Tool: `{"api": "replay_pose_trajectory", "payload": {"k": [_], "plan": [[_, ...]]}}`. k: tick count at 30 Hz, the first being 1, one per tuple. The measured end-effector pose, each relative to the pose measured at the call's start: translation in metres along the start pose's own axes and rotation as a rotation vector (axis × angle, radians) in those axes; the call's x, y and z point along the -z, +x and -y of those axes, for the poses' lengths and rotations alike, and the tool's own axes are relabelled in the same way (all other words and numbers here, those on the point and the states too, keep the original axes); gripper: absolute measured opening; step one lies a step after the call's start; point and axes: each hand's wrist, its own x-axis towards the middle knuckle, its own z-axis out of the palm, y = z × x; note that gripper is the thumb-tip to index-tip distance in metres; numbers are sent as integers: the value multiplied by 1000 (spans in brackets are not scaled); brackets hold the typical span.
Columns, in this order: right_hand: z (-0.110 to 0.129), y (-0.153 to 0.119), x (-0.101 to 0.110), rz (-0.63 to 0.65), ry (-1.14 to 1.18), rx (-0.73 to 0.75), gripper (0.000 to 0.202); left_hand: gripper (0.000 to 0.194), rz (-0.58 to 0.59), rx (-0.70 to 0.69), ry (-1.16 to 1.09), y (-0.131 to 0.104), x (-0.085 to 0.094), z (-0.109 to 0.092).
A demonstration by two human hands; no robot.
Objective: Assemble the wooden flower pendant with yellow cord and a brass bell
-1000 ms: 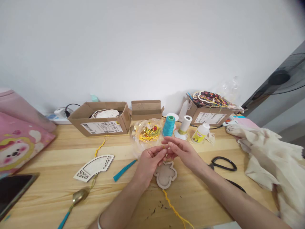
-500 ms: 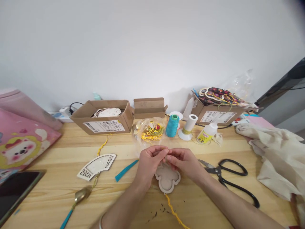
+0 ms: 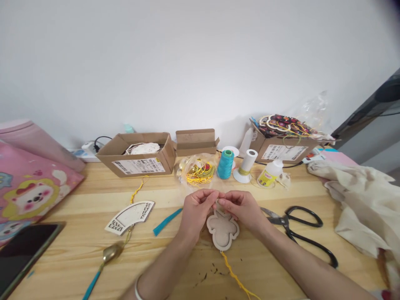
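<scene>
A pale wooden cloud-like frame with a raised rim is below my fingertips, its top partly covered by them. A twisted yellow cord runs from its lower end toward me. My left hand is closed in a pinch at the frame's top, fingertips meeting those of my right hand, which pinches there too. What is between the fingers is too small and hidden to name. Beside my left hand lies a teal tassel. Black-handled scissors rest, blades apart, by my right forearm.
A fan-shaped wooden piece with a gold bell-like ornament lies left, near a phone. Behind are a bag of yellow cords, teal thread, a white spool, a glue bottle, and cardboard boxes. Cloth lies right.
The view has shifted slightly. My fingertips have spread a little apart at the frame's top, and more of the frame shows. Both hands stay pinched.
</scene>
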Motion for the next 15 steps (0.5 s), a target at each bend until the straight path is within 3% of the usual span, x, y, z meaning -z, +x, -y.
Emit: {"api": "replay_pose_trajectory", "payload": {"k": [6,15], "plan": [[0,0,4,19,-45,29,31,21,43,-29,-37,-2,-2,-2],[-3,-1,4,56,-145,130,30,20,4,39,-159,-1,-1,1]]}}
